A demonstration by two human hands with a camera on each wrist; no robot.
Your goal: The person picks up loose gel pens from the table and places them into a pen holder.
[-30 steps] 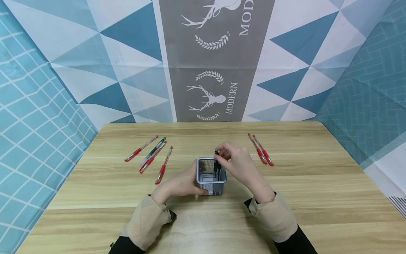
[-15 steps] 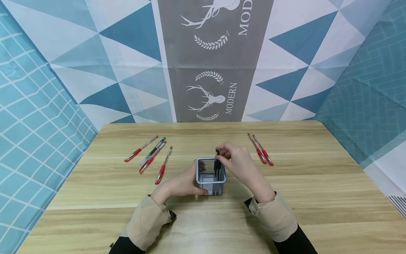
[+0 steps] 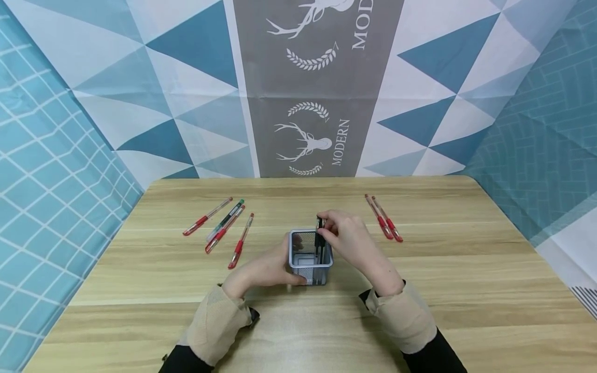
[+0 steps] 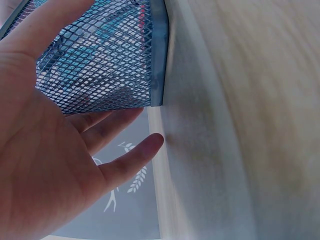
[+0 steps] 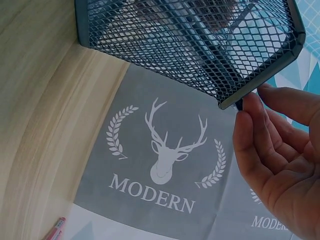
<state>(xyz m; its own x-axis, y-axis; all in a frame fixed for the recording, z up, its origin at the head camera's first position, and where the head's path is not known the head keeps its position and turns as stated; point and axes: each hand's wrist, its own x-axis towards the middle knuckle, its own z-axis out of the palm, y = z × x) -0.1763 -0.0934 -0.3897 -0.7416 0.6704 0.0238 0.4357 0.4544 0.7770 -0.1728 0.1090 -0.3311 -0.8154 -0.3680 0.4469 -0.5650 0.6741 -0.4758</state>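
A grey mesh pen holder (image 3: 310, 270) stands on the wooden table (image 3: 466, 269) near its middle. My left hand (image 3: 281, 267) holds its left side, thumb on the front face; in the left wrist view my palm (image 4: 55, 150) lies against the mesh (image 4: 105, 65). A black pen (image 3: 320, 234) stands upright in the holder's right part. My right hand (image 3: 325, 228) pinches its top end from the right. In the right wrist view my right hand's fingertips (image 5: 250, 112) sit at the holder's (image 5: 190, 40) upper corner.
Three red pens (image 3: 240, 241) and one green-capped pen (image 3: 226, 221) lie loose on the table at the left. Two red pens (image 3: 385, 225) lie side by side at the right. Patterned cloth walls close in the back and both sides.
Almost nothing differs. My right fingers have shifted slightly at the black pen's top, and the left hand has kept its hold on the holder.
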